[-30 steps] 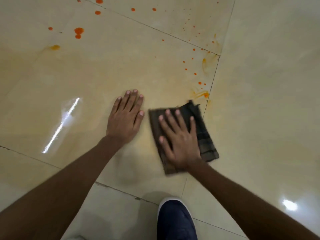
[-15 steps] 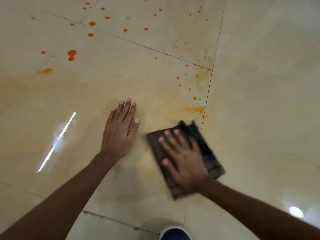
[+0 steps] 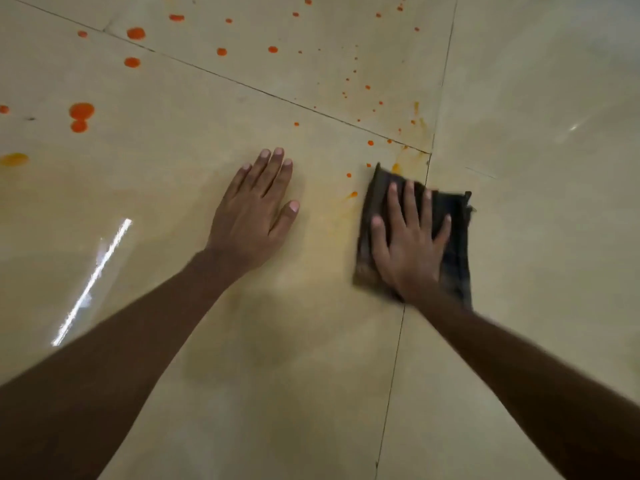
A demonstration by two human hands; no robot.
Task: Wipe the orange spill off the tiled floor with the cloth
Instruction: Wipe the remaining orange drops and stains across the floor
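A dark folded cloth [image 3: 453, 233] lies flat on the glossy beige tiled floor [image 3: 311, 358], straddling a grout line. My right hand [image 3: 410, 244] presses on it with spread, straight fingers. My left hand [image 3: 252, 216] rests flat on the tile to the left, apart from the cloth. Orange drops are scattered across the far tiles, with large ones [image 3: 81, 110] at far left and fine specks [image 3: 367, 87] beyond the cloth. A thin orange smear [image 3: 346, 199] lies just left of the cloth, and another smear [image 3: 396, 167] touches its far corner.
Grout lines [image 3: 394, 358] cross near the cloth's far edge. A bright light reflection [image 3: 93, 278] streaks the tile at left. A faint yellowish film covers the tile between my arms.
My right hand has slid the cloth to the right and farther away, onto the grout line and up to the smear. The view has tilted up, so the dark shoe at the bottom is gone.
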